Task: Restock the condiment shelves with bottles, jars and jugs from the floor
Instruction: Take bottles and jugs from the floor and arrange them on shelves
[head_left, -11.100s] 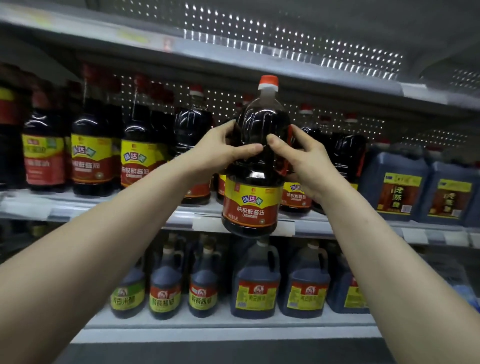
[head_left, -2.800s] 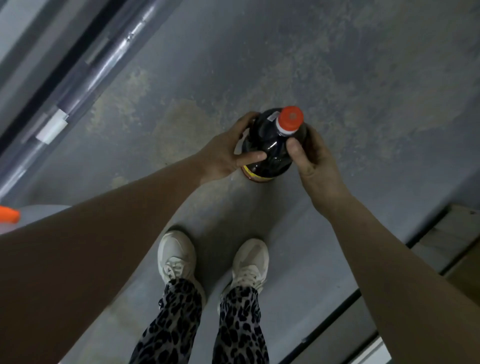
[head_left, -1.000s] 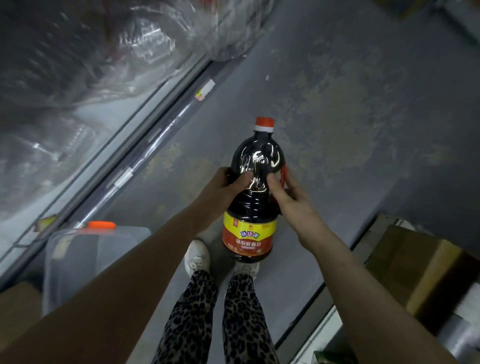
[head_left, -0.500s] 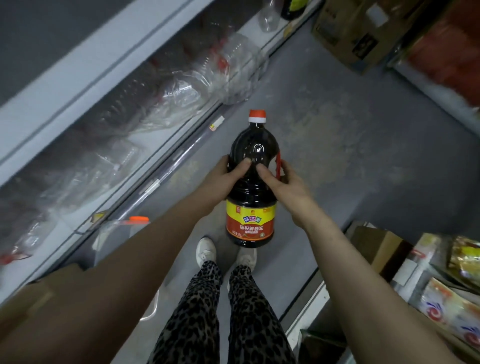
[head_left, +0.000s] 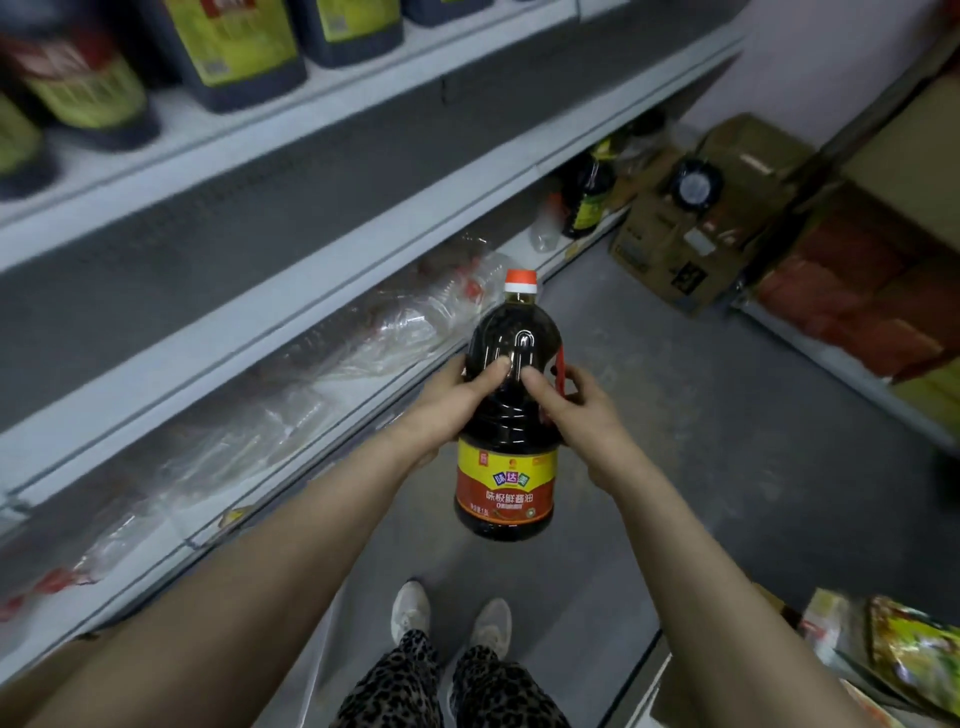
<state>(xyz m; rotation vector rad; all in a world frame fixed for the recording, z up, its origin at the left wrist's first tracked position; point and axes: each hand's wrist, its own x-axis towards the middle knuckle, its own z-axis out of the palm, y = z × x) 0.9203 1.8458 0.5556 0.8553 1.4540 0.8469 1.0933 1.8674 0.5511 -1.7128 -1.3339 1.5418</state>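
Upper shelf (head_left: 311, 130): dark jugs (head_left: 244, 47) with yellow-green labels stand in a row along it, blurred at the far left.
Bottom shelf (head_left: 171, 566): clear plastic-wrapped bottles (head_left: 363, 338) lie on it.
Left hand (head_left: 447, 400): fingers curled round the left shoulder of the bottle, thumb pressed on its front.
Soy sauce bottle (head_left: 505, 483): held upright in the air between both hands, above the grey floor (head_left: 675, 415) and just beside the bottom shelf – dark liquid, red cap (head_left: 521, 280), yellow-and-red label facing the camera.
Shoes (head_left: 452, 618): two pale trainers on the floor, below the bottle.
Right hand (head_left: 576, 410): grasps the right shoulder, thumb on the front close to the left thumb.
Far end of bottom shelf: one small dark bottle (head_left: 587, 197) stands upright.
Cardboard box (head_left: 691, 228): on the floor by the wall, just beside that shelf end.
Lower right: bright food packets (head_left: 909, 660) – contents unreadable.
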